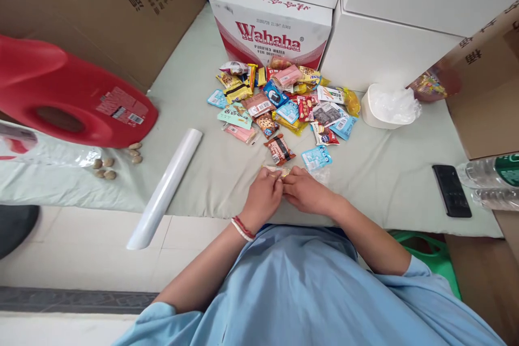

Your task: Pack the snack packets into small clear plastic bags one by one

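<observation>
At the table's near edge, my left hand (265, 190) and my right hand (305, 189) meet, both with fingers closed on a small clear-and-yellowish packet (279, 169). Most of that packet is hidden by my fingers, so its contents cannot be made out. Just beyond lie a brown snack packet (279, 150) and a light blue packet (317, 158). A crumpled piece of clear plastic (322, 174) rests by my right hand. Farther back is a heap of wrapped snacks (279, 98) in many colours.
A Wahaba-style white-and-red carton marked Wahaha (271, 27) stands behind the heap. On the right are a white tub (381, 113) holding clear plastic, a phone (451, 190) and bottles (492, 172). At left, a plastic roll (166, 189) overhangs the edge near a red jug (81, 108).
</observation>
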`<state>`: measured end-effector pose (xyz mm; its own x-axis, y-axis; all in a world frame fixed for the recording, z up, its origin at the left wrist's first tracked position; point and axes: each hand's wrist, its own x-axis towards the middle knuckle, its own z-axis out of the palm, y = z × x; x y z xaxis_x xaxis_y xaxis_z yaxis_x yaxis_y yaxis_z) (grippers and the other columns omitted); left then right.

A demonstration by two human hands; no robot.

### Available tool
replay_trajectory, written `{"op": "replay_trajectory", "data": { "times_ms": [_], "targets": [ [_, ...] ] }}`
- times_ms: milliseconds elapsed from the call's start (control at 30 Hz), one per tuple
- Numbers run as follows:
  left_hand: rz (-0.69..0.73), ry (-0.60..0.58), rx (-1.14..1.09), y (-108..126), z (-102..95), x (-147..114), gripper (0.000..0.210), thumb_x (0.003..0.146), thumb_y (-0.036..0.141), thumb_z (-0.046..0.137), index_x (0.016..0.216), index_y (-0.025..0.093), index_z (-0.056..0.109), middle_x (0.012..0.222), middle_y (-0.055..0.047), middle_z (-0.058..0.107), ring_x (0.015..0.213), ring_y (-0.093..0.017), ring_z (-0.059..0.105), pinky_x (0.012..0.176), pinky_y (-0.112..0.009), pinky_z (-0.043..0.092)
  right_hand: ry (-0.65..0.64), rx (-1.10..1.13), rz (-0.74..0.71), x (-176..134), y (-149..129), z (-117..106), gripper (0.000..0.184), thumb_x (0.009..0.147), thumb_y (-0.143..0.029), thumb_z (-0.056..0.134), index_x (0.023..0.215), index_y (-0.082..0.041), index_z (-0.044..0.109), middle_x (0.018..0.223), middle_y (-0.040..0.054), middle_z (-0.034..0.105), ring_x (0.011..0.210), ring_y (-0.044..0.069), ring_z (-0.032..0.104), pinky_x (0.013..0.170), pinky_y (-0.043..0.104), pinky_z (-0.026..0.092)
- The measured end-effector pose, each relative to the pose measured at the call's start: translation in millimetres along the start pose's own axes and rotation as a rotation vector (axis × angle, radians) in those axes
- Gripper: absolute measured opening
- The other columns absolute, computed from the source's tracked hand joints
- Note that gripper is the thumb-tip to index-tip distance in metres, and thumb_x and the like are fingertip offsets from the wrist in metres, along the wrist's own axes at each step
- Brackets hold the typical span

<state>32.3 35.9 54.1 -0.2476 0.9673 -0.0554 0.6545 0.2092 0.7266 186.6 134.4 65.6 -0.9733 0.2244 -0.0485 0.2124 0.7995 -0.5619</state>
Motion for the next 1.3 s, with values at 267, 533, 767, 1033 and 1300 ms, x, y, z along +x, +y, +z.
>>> {"op": "replay_trajectory", "data": {
  "times_ms": [267,533,767,1033,1300],
  "targets": [
    [0.058,-0.056,0.389,-4,27.4,-17,0.046,0.103,0.024,0.042,0.149,0.020,0.045,0.119,-0.012,0.061,0.108,-0.026,0.062,0.074,-0.032,0.051,0.535,-0.083,0.609,-57,36,12,0.046,0.093,-0.047,0.067,0.130,-0.019,0.066,0.123,0.0171,0.062,0.114,0.035,0.051,0.100,0.052,0.046],
    [0.149,-0.056,0.566,-3,28.5,-16,0.047,0.102,0.017,0.040,0.149,0.016,0.046,0.111,-0.014,0.065,0.102,-0.027,0.062,0.070,-0.035,0.049,0.521,0.107,0.651,-61,15,7,0.013,0.099,-0.032,0.054,0.096,-0.022,0.063,0.101,0.0095,0.067,0.091,0.025,0.062,0.082,0.037,0.051],
    [0.142,-0.081,0.416,-6,22.9,-10,0.036,0.101,0.017,0.037,0.128,0.015,0.061,0.110,-0.016,0.065,0.103,-0.029,0.063,0.077,-0.039,0.053,0.257,0.040,0.485,24,-9,2,0.020,0.102,-0.018,0.044,0.106,-0.021,0.063,0.102,0.0078,0.070,0.094,0.022,0.064,0.081,0.030,0.045],
    [-0.019,0.145,-0.086,-39,-20.3,-19,0.034,0.101,0.035,0.046,0.127,0.022,0.065,0.101,-0.006,0.068,0.076,-0.018,0.062,0.076,-0.035,0.054,0.094,-0.126,0.480,36,-14,10,0.023,0.103,-0.014,0.043,0.112,-0.017,0.064,0.115,0.0130,0.064,0.100,0.025,0.061,0.080,0.031,0.045],
    [-0.096,0.231,0.187,-42,4.4,5,0.030,0.095,0.039,0.059,0.113,0.017,0.068,0.117,-0.015,0.065,0.114,-0.036,0.056,0.098,-0.054,0.048,0.241,-0.079,0.483,27,-18,23,0.025,0.102,-0.018,0.043,0.106,-0.019,0.068,0.104,0.0118,0.064,0.094,0.025,0.063,0.083,0.033,0.050]
  ]
}}
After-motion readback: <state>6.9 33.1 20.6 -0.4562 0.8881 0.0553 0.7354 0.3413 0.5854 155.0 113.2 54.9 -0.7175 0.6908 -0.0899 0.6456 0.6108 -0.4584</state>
